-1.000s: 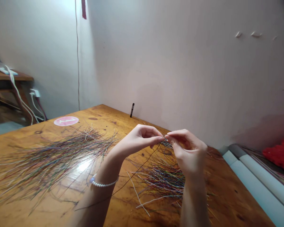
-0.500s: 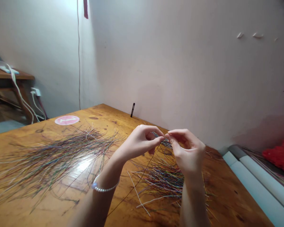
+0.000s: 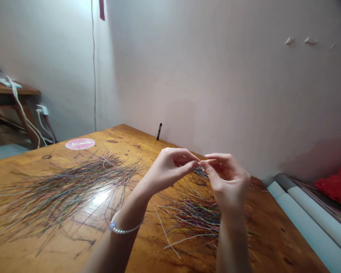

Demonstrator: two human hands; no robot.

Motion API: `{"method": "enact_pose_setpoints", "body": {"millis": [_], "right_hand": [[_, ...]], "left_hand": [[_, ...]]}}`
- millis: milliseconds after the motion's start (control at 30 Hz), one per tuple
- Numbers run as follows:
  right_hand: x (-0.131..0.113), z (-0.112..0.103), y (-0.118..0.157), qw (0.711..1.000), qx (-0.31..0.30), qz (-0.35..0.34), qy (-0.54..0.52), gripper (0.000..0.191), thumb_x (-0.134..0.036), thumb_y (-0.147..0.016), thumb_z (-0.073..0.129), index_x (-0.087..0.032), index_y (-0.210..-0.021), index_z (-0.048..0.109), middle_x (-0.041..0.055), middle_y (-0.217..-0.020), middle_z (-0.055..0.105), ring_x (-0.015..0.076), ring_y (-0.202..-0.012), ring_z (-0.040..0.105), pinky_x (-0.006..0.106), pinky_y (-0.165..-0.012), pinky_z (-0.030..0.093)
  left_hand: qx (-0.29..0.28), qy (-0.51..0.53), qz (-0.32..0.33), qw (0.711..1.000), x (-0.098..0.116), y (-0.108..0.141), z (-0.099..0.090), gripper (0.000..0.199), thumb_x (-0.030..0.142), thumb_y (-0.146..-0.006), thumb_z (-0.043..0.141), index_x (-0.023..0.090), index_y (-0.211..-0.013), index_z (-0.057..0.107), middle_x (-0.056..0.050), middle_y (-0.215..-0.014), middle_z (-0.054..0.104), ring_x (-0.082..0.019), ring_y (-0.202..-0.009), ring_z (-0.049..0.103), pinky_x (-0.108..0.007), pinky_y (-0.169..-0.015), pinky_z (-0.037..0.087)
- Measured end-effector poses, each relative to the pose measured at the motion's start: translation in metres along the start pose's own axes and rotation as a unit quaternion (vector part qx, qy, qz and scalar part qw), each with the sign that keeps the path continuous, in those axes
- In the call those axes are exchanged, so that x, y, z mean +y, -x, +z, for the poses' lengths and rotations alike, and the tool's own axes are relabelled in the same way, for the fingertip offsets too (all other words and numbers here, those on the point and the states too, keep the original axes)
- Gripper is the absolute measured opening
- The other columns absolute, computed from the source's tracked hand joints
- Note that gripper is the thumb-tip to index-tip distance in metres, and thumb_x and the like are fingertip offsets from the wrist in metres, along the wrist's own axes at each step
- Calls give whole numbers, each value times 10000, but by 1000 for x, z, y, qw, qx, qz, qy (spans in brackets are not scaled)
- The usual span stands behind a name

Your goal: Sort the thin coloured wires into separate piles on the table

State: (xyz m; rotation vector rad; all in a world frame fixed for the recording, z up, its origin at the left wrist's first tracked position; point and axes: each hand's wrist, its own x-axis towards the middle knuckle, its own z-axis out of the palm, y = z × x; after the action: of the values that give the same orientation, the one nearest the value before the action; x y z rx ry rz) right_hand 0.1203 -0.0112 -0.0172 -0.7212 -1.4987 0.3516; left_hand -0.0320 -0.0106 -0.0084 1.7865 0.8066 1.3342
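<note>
A glossy wooden table [image 3: 147, 250] fills the lower frame, bearing 2 heaps of wires: a left heap [image 3: 76, 180] and a lower-centre heap [image 3: 197, 216]. The left hand [image 3: 167, 170] and right hand [image 3: 230, 184] meet at the fingertips mid-frame; I cannot tell whether they pinch anything. Behind them rises a pale wall [image 3: 216, 76].
</note>
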Motion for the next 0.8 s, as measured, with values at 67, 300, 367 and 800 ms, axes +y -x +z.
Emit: {"method": "enact_pose_setpoints", "body": {"millis": [67,300,367,800], "right_hand": [[-1,0,0,1000,-3,18,-19,139,-170,-742,681,-204,-875,660,-19,-663,653,120,-590,633,242,-560,532],[-4,0,-1,994,-4,66,-87,105,-182,-766,676,-212,-865,657,-37,-664,645,84,-563,609,189,-536,520],[-4,0,-2,992,-13,71,-106,82,-178,-773,670,-211,-847,659,-35,-663,654,83,-559,612,187,-534,523],[-3,4,-1,992,-6,84,-92,97,-157,-754,679,-200,-837,651,-43,-648,657,74,-558,624,173,-545,525]], "left_hand": [[7,4,8,1000,1,0,0,251,316,-818,631,81,-887,690,-122,-854,714,-173,-799,657,-271,-712,526],[-4,38,7,999,4,0,1,217,289,-825,631,100,-921,674,-105,-879,721,-178,-835,679,-274,-753,537],[-18,49,6,999,5,0,1,223,301,-834,623,110,-940,670,-96,-882,722,-171,-837,679,-266,-752,536],[15,5,22,1000,3,-1,0,150,235,-832,619,95,-814,672,-83,-798,710,-147,-772,661,-246,-715,532]]}}
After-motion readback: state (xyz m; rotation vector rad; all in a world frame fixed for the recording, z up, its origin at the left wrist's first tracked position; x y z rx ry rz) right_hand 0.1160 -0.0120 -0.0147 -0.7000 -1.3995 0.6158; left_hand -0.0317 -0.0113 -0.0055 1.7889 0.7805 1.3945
